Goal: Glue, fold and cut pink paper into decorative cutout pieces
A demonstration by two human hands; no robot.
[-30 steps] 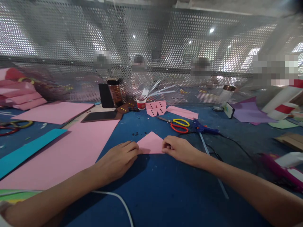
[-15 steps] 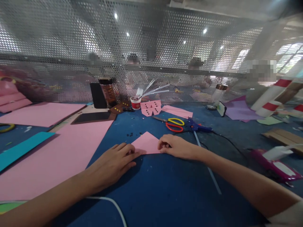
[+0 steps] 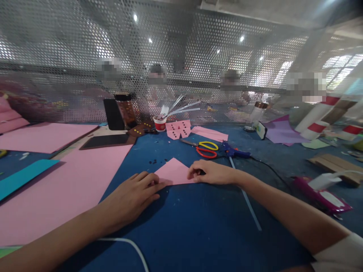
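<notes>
A pink sheet of paper (image 3: 173, 170), folded into a triangle with its point away from me, lies flat on the blue table. My left hand (image 3: 135, 194) holds its left corner, index finger pressed along the bottom edge and the thumb lower on the table. At the right corner, my right hand (image 3: 211, 172) is closed, thumb and curled fingers pinching the paper. Small black dots (image 3: 154, 162) lie just beyond my left fingers. Scissors (image 3: 202, 147) with yellow and red handles and a blue glue gun (image 3: 235, 151) rest past my right hand.
Large pink sheets (image 3: 70, 181) and a teal strip (image 3: 25, 175) cover the left side. Behind stand a cup of glue sticks (image 3: 159, 124) and a dotted pink cutout (image 3: 178, 130). A magenta power strip (image 3: 321, 196) lies right; a white cable (image 3: 133, 245) runs in front.
The whole view has shifted slightly, so things sit a little further left. Both hands keep to the corners of the folded pink paper, with hardly any movement.
</notes>
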